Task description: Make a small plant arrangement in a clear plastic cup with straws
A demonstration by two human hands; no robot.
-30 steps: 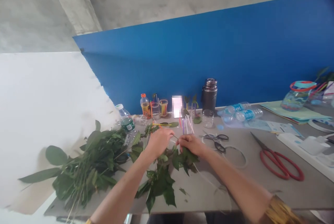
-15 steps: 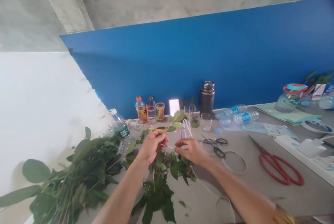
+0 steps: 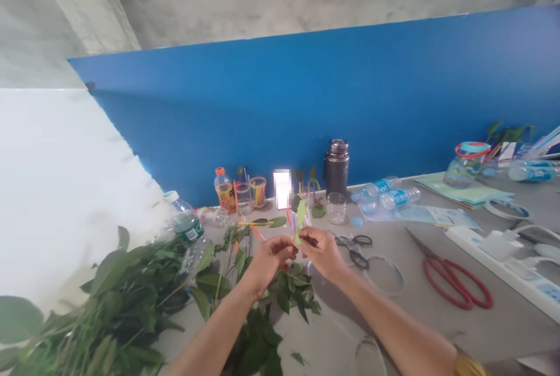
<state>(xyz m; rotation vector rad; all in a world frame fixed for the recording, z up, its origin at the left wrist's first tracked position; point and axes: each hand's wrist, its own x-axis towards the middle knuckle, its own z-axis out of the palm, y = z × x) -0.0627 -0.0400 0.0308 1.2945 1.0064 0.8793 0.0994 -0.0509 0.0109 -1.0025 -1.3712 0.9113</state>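
A light green leaf (image 3: 301, 216) stands upright between my hands, its lower end at my fingertips. My left hand (image 3: 272, 259) is closed, thumb and fingers pinched at the base of the leaf. From the other side my right hand (image 3: 322, 252) pinches the same leaf low down; the stem is hidden by the fingers. Just below the hands lies a bunch of dark green leaves (image 3: 292, 289) on the grey table (image 3: 332, 329). Drinking straws, among them a yellow straw (image 3: 256, 223), lie beyond my left hand.
A large heap of leafy stems (image 3: 126, 288) lies left, beside a plastic bottle (image 3: 189, 227). Black scissors (image 3: 359, 250), a tape roll (image 3: 385, 275) and red-handled shears (image 3: 455, 279) are right. A dark thermos (image 3: 336, 169), a glass (image 3: 336, 208) and an orange-capped bottle (image 3: 224, 190) stand behind.
My hands have come together, and the leaf now stands upright between them. My right hand has closed on its lower end. The view has shifted slightly to the right.
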